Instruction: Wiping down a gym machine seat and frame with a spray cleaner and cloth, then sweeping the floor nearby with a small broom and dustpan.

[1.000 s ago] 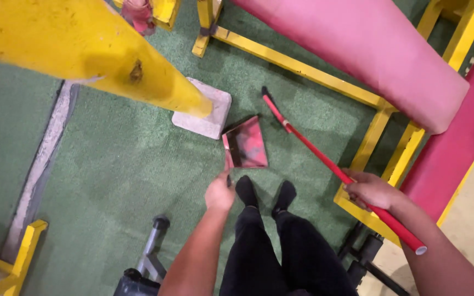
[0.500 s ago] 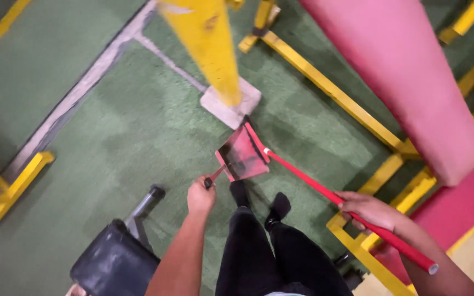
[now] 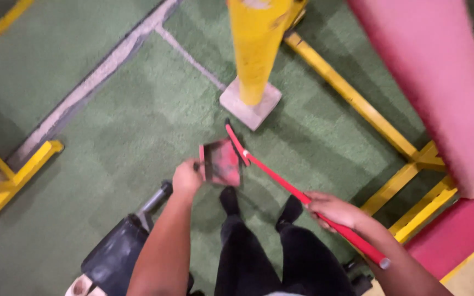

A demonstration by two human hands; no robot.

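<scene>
Green carpeted floor [image 3: 111, 142] with a yellow post [image 3: 256, 49] on a grey base, yellow rails [image 3: 352, 98], pink padding [image 3: 445, 82].

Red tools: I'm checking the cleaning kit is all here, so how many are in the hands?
2. The left hand holds a dustpan low over the green floor. The right hand grips a broom, its head beside the dustpan. Others may lie outside the view.
</scene>
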